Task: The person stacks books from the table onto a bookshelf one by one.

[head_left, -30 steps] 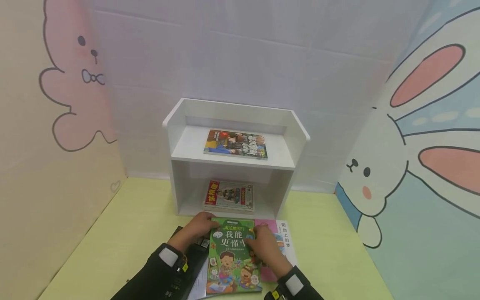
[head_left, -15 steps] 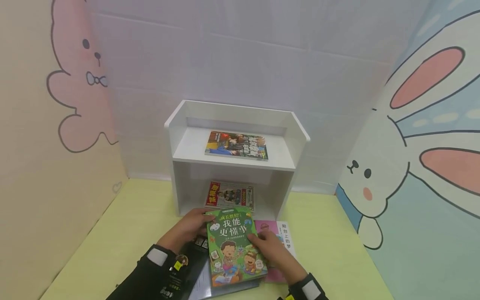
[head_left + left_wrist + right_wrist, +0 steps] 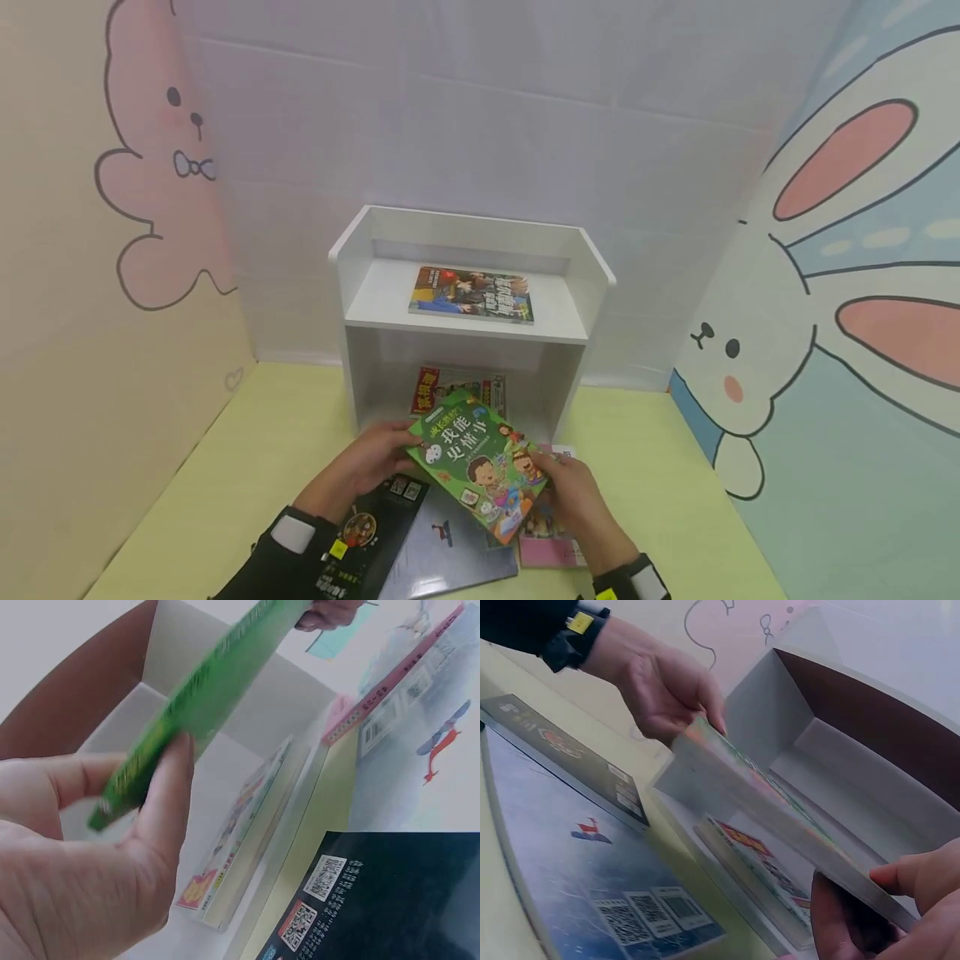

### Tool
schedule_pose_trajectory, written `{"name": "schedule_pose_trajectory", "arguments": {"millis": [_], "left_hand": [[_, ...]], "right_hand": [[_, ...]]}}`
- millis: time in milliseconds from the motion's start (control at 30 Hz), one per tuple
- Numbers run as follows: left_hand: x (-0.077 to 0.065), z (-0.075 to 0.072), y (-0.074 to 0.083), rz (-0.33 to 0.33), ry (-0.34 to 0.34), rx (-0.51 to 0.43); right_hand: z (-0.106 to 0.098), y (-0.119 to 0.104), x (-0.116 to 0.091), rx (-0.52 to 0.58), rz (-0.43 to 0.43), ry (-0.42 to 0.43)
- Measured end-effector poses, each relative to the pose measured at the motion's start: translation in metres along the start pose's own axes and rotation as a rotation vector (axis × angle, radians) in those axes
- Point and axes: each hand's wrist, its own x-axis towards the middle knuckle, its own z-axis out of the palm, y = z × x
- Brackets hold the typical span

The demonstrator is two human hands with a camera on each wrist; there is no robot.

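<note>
A green picture book (image 3: pixel 476 462) is held tilted between both hands, in front of the white shelf's lower compartment. My left hand (image 3: pixel 369 461) pinches its upper left corner, thumb on the cover. At the lower right edge my right hand (image 3: pixel 572 492) grips it, thumb on top and fingers beneath. The left wrist view shows the green spine (image 3: pixel 187 705) running away from the left thumb and fingers. In the right wrist view the book's pale page edge (image 3: pixel 780 825) stretches from one hand to the other. Below it lie a black book (image 3: pixel 378 525), a pale blue-grey book (image 3: pixel 450 542) and a pink book (image 3: pixel 551 552).
The white two-level shelf (image 3: pixel 352 375) stands against the back wall. A colourful comic-style book (image 3: pixel 472 294) lies flat on its top level. Red-and-white covered books (image 3: pixel 426 390) are stacked in the lower level. Printed walls flank the yellow table (image 3: pixel 262 450).
The green book has come up off the pile and turned counter-clockwise, its lower end swinging right. The right hand moved to its lower edge, and more of the blue-grey book beneath shows.
</note>
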Motion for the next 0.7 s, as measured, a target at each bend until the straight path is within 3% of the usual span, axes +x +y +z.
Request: {"name": "schedule_pose_trajectory", "arguments": {"millis": [167,267,467,700], "left_hand": [[-0.015,0.002,0.008,-0.022,-0.115,0.047],[-0.024,0.004,0.02,-0.02,-0.14,0.089],[-0.04,0.011,0.047,0.041,-0.101,0.119],[-0.058,0.014,0.065,0.062,-0.055,0.106]], "right_hand": [[-0.007,-0.013,0.007,-0.049,-0.014,0.03],[-0.008,-0.027,0.009,-0.095,-0.029,0.001],[-0.006,-0.052,0.003,-0.079,-0.05,-0.078],[-0.001,-0.07,-0.017,-0.038,-0.078,-0.088]]}}
